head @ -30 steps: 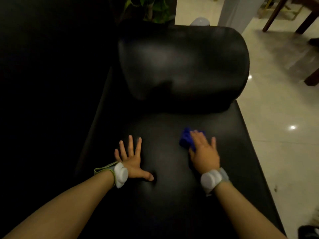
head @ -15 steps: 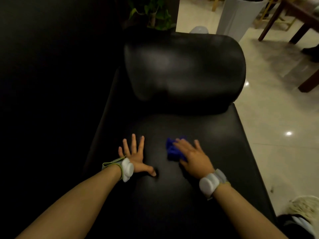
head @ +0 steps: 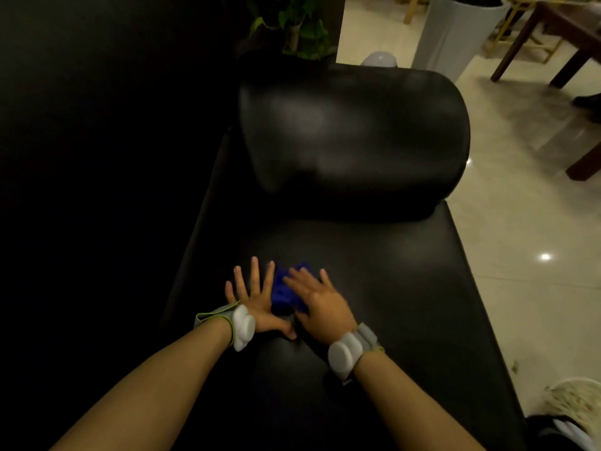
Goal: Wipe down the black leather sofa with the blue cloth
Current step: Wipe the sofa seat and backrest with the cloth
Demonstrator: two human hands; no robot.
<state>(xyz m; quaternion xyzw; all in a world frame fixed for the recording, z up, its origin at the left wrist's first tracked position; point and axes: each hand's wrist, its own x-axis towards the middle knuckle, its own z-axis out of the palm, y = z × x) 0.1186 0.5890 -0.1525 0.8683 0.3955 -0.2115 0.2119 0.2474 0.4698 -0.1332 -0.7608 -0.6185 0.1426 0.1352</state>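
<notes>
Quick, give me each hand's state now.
Left hand: open, fingers spread flat on the sofa seat.
Right hand: open, pressing the blue cloth.

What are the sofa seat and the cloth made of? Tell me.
Sofa seat: looks like black leather or a faux version, smooth and semi-glossy, with soft sheen patches; which one can't be told. Blue cloth: soft fabric, matte, bunched into folds under the right hand.

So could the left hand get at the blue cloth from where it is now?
Probably yes. The left hand lies flat on the sofa seat, right beside the blue cloth, nothing between them. The right hand presses on the cloth, though, covering much of it.
</notes>
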